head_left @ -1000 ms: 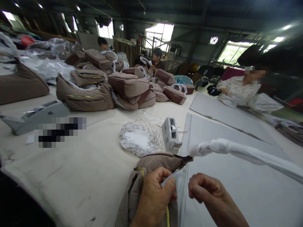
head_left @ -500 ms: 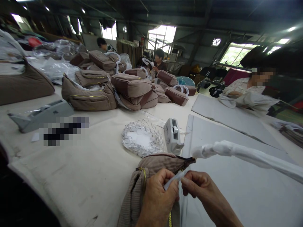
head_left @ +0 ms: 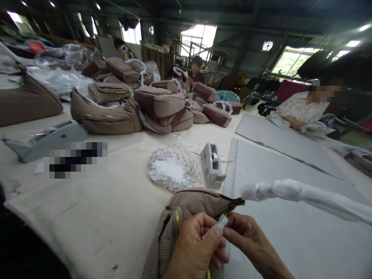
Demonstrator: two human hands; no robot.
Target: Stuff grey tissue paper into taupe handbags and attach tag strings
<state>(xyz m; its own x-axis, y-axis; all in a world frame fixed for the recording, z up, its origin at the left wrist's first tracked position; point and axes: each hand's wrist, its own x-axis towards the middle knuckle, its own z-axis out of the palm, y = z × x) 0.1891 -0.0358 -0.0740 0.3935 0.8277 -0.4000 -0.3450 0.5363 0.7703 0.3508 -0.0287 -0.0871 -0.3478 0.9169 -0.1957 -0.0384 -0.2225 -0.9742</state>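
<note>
A brown corduroy bag [head_left: 192, 201] with gold zippers lies on the table in front of me. Over it, my left hand [head_left: 200, 244] pinches a small rolled white strip [head_left: 216, 225], thumb on top. My right hand [head_left: 247, 234] is closed at the strip's far end, near the bag's zipper corner; its fingertips are partly hidden, so what they grip is unclear. The bag's strap [head_left: 302, 192], wrapped in white material, runs off to the right. Just beyond the bag are a ring-shaped bundle of white ties [head_left: 174, 168] and a grey tape dispenser [head_left: 213, 166].
Another tape dispenser [head_left: 48, 139] stands at left, beside a pixelated dark item. Piled brown bags [head_left: 159, 102] and clear plastic [head_left: 58, 83] fill the far table. Large grey sheets [head_left: 290, 162] lie on the right. A person [head_left: 299, 110] handles white material at right; others work behind.
The white strip looks more tightly rolled, and its end now points up between my hands. My right hand has shifted slightly down. The person at right has lowered the white material.
</note>
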